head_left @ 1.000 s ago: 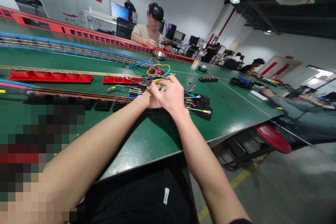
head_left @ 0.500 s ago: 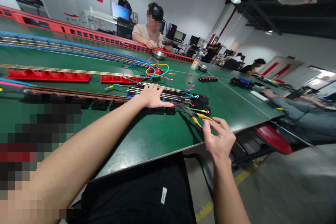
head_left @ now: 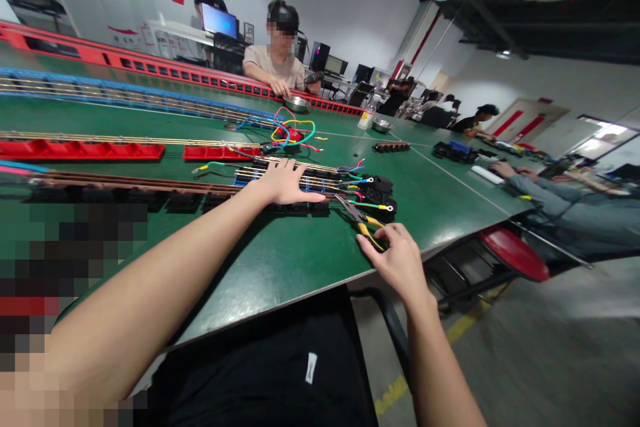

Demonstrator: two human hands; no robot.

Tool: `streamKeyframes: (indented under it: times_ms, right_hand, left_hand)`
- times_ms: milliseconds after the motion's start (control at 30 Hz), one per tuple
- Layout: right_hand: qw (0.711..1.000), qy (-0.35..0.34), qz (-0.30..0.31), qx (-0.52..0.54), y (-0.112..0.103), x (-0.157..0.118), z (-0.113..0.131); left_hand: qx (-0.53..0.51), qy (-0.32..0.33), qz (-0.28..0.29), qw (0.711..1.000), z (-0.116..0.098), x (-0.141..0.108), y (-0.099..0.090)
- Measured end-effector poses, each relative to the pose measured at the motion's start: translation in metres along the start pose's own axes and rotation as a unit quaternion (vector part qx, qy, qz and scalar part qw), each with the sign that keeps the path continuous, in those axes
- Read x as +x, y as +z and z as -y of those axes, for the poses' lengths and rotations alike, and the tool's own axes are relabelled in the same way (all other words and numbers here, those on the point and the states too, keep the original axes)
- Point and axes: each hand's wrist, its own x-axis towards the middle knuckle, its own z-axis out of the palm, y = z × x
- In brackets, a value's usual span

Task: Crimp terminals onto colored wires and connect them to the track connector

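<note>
My left hand point(head_left: 287, 183) lies with spread fingers on the rail assembly of brass and brown strips on black and blue supports. Just to its right, my right hand point(head_left: 395, 250) grips the yellow handles of the long-nose pliers point(head_left: 360, 219). The pliers' dark jaws point up and left, at the right end of the brown strips point(head_left: 200, 181). Wires with ring terminals point(head_left: 389, 208) stick out beside a black end block point(head_left: 376, 192). A tangle of coloured wires point(head_left: 297, 133) lies behind my left hand.
Red trays point(head_left: 80, 149) and a long blue rail point(head_left: 150, 99) lie on the green table point(head_left: 310, 253). Behind stands a long red frame point(head_left: 190, 71). A metal bowl point(head_left: 296, 103) is near a seated person across the table. A red stool point(head_left: 515, 253) stands at right, beside another person's arms.
My right hand has moved left and changed its hold on the pliers, whose handles now look closer together. The view has shifted slightly; my left hand keeps its place on the rails.
</note>
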Motion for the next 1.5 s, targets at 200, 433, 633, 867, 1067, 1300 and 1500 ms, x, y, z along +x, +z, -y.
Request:
streamKeyframes:
  times_ms: [200,433,633,867,1067,1300,1500]
  right_hand:
    - [0.995,-0.044,0.04,0.074,0.008,0.006,-0.002]
    - [0.944,0.05,0.088,0.313,-0.005,0.008,0.013]
    - [0.708,0.275,0.119,0.639,-0.034,0.007,0.02]
    - [0.562,0.294,0.171,0.754,-0.036,0.011,0.03]
    - [0.497,0.314,0.165,0.792,-0.032,0.006,0.024]
    - [0.452,0.364,0.192,0.792,-0.029,0.007,0.024]
    - [0.43,0.348,0.203,0.808,-0.021,0.014,0.019]
  left_hand:
    - [-0.001,-0.004,0.002,1.0,-0.001,0.0,-0.001]
    - [-0.002,0.003,0.0,1.0,0.002,0.001,0.002]
    - [-0.001,0.006,-0.008,1.0,0.002,0.001,0.001]
    - [0.011,0.0,-0.001,1.0,0.001,0.0,0.001]
    - [0.011,0.003,0.003,1.0,0.001,0.001,0.001]
    - [0.015,-0.001,0.011,1.0,0.0,0.0,-0.001]
    - [0.013,-0.002,0.007,1.0,-0.001,-0.001,-0.001]
